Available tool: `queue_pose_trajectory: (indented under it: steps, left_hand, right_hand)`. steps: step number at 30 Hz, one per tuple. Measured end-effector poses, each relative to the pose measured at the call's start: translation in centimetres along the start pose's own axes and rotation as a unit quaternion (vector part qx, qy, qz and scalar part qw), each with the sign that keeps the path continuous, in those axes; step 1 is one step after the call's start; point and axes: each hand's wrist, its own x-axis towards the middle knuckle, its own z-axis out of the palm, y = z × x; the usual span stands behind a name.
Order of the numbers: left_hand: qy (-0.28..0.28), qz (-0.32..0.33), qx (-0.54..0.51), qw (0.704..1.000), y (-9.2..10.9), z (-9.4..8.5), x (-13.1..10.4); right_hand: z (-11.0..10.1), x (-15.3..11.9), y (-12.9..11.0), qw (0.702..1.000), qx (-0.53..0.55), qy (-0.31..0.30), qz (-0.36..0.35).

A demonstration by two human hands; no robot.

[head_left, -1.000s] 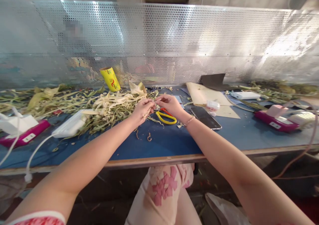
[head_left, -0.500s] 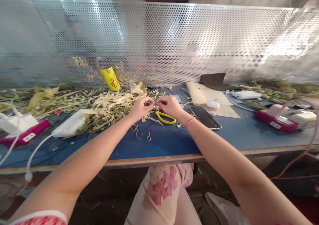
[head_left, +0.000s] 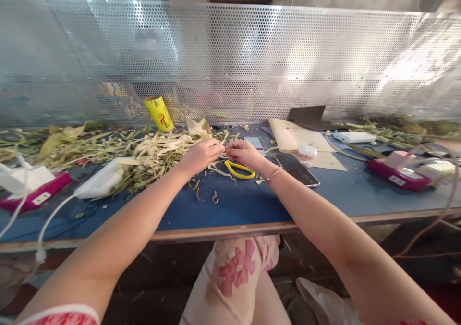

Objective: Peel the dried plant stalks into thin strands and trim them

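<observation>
My left hand (head_left: 202, 155) is closed, its fingertips meeting those of my right hand (head_left: 245, 154) above the blue table (head_left: 201, 210). The right fingers are also pinched together. Whatever lies between the fingertips is too small to make out. Just below my right hand is the yellow handle of a tool (head_left: 239, 171), probably scissors, its far end hidden. A heap of dry, pale green husks and stalks (head_left: 154, 152) spreads to the left, beside my left hand. Small curled scraps (head_left: 215, 198) lie nearer the front edge.
A yellow tube (head_left: 159, 114) leans by the perforated metal screen (head_left: 230, 61). To the right lie a phone (head_left: 297, 169), a small clear container (head_left: 308, 151) and beige sheets (head_left: 295, 135). Magenta power strips (head_left: 396, 175) and cables sit at both sides. People show blurred behind the screen.
My left hand has rolled over, its back now facing up and its fingers less visible. My right hand has barely moved. Behind the screen, a person has shifted right.
</observation>
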Motion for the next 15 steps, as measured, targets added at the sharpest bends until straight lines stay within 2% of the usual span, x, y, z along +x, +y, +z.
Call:
queue_pose_trajectory:
  steps: [4,8,11,13,15]
  left_hand:
    - [0.003,-0.018,-0.030,0.999,0.07,-0.01,0.17]
    - [-0.031,-0.007,-0.006,0.999,0.16,-0.36,0.30]
    - [-0.032,-0.010,0.006,0.999,0.23,-0.35,0.24]
    - [-0.008,-0.037,-0.014,0.999,0.21,-0.18,0.21]
    - [0.037,-0.094,-0.051,0.994,0.07,0.04,0.20]
  right_hand:
    - [0.05,-0.06,-0.06,1.000,-0.009,0.001,-0.013]
    - [0.13,-0.08,-0.10,1.000,-0.015,0.000,-0.013]
    - [-0.01,-0.05,-0.22,0.999,-0.032,-0.006,-0.003]
    - [-0.26,-0.07,-0.43,0.995,-0.097,0.007,-0.002]
    - [-0.56,-0.18,-0.64,0.966,-0.254,0.039,-0.013]
